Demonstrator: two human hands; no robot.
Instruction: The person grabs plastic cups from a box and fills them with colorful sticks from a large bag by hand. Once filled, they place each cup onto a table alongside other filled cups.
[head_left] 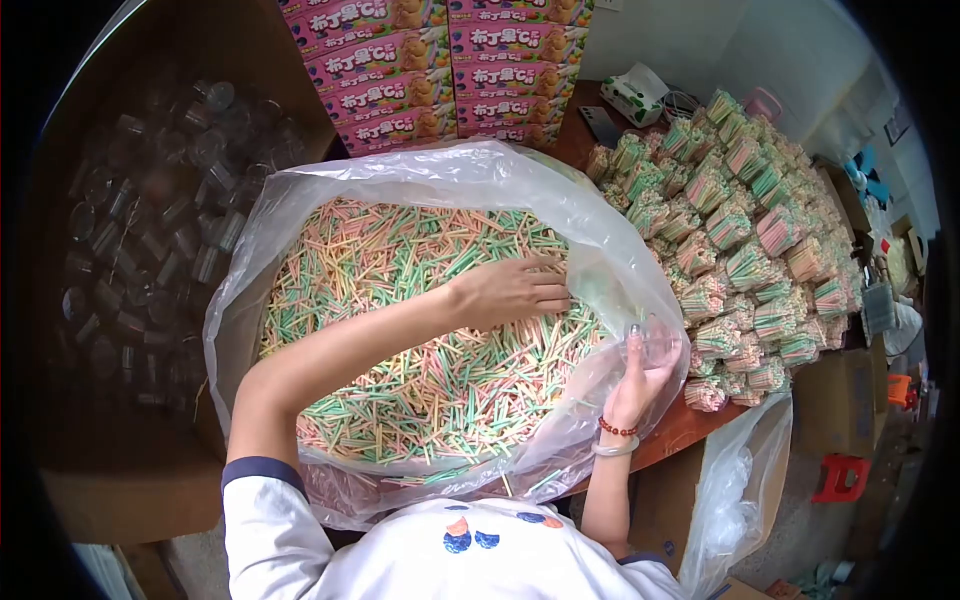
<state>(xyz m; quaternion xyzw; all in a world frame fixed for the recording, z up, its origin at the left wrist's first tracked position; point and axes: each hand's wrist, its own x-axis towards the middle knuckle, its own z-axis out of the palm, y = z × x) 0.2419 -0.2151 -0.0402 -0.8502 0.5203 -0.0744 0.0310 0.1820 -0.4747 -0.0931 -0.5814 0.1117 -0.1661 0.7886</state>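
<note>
Short thin sticks in pink, green and yellow fill a large clear plastic bag with its mouth spread wide. Across the heap reaches my left hand, palm down on the sticks, fingers stretched to the right and holding nothing. At the bag's right side is my right hand, thumb up and fingers curled around a clear plastic container. Glare and the bag's folds blur its outline. A red bead bracelet and a pale bangle circle my right wrist.
Many bundles of sticks are piled to the right. Clear plastic jars lie in a cardboard box on the left. Pink printed boxes stand stacked behind the bag. A tissue pack, a phone and a red stool are farther right.
</note>
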